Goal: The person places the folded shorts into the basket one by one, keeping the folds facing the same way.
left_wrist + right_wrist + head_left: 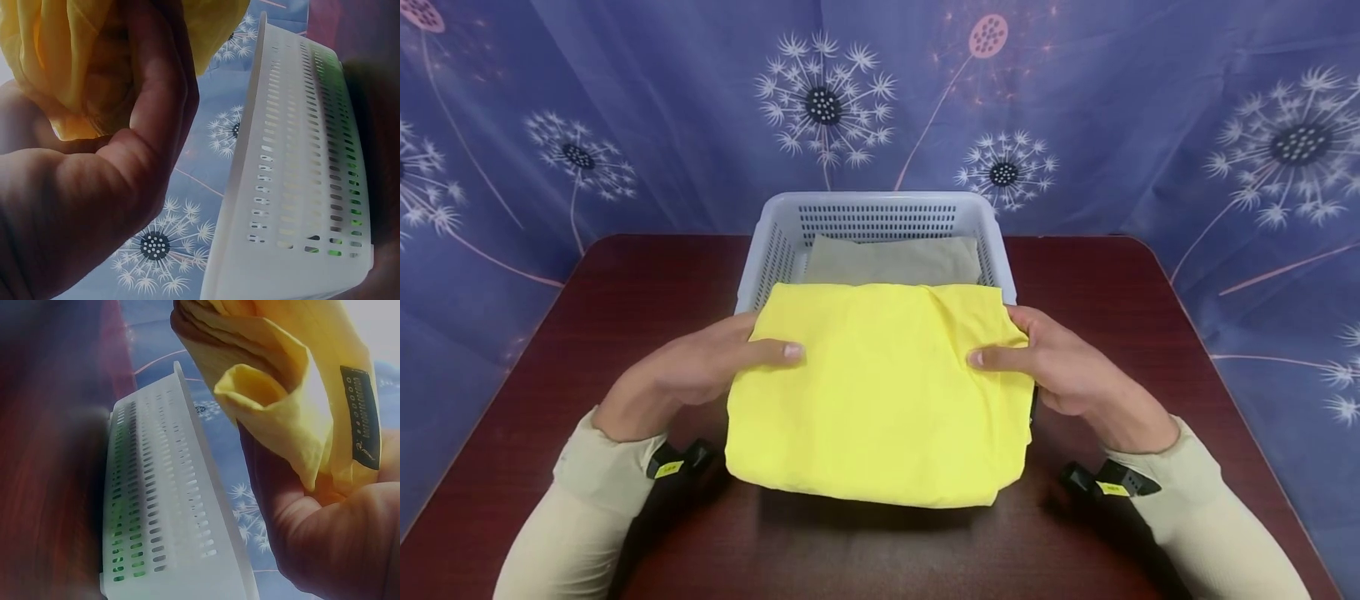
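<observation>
A folded yellow cloth [880, 392], which looks like a garment, is held up in front of the white plastic basket [880, 200] and covers its near part. My left hand [707, 358] grips the cloth's left edge, thumb on top and fingers underneath. On the right edge my right hand [1060, 358] holds it the same way. Several folded layers and a black label [360, 417] show at that edge in the right wrist view. Inside the basket, toward the back, lies a grey-beige folded cloth [895, 260]. The basket's near side is hidden.
The basket stands on a dark red-brown table [647, 292] with rounded back corners. Behind and beside it hangs a blue curtain [685, 100] with dandelion prints. Something green shows through the slots in the basket's side [150, 487].
</observation>
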### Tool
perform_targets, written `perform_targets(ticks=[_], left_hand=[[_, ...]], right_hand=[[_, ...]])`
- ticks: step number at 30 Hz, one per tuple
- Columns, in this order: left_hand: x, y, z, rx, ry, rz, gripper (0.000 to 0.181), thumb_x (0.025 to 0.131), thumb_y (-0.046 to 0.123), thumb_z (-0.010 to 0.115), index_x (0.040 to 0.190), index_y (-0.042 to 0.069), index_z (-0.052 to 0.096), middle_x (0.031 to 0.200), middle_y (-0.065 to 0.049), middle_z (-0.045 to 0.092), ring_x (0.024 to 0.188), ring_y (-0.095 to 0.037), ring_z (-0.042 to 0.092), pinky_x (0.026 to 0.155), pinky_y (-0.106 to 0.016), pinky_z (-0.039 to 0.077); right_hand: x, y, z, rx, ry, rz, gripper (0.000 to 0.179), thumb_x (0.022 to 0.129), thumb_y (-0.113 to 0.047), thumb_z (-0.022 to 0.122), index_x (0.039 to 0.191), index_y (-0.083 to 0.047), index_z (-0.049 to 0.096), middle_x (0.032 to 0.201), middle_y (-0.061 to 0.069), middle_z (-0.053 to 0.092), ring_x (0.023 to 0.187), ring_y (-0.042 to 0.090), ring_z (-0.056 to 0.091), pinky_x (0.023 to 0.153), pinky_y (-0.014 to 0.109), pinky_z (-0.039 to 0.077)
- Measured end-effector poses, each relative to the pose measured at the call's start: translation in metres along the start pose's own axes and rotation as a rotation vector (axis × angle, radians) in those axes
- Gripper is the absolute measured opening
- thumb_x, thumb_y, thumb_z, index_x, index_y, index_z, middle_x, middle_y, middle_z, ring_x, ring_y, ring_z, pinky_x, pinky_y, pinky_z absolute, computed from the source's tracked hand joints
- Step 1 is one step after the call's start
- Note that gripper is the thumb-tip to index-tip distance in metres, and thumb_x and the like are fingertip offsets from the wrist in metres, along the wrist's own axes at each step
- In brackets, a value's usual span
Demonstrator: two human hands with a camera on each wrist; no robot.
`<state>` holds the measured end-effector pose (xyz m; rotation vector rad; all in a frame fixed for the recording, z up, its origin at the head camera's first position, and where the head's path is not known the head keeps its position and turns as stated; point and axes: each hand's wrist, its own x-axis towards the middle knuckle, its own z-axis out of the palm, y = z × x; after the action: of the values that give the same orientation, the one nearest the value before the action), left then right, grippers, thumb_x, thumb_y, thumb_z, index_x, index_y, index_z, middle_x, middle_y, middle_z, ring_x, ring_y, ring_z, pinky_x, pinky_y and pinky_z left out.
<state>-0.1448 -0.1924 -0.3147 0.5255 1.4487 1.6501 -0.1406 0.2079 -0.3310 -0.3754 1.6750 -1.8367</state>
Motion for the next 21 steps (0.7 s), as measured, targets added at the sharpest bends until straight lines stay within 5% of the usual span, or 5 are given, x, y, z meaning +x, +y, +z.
perform_targets(ticks=[21], left_hand=[[0.007, 0.003, -0.009, -0.028, 0.080, 0.022, 0.043, 0.111, 0.013, 0.050, 0.153, 0.007, 0.042, 0.122, -0.026, 0.072, 0.101, -0.045, 0.076, 0.083, -0.066, 0.058]], right_hand=[[0.015, -0.014, -0.009, 0.041, -0.012, 0.017, 0.030, 0.100, 0.008, 0.062, 0.128, -0.002, 0.059, 0.111, 0.012, 0.078, 0.095, 0.034, 0.079, 0.079, 0.055, 0.061]])
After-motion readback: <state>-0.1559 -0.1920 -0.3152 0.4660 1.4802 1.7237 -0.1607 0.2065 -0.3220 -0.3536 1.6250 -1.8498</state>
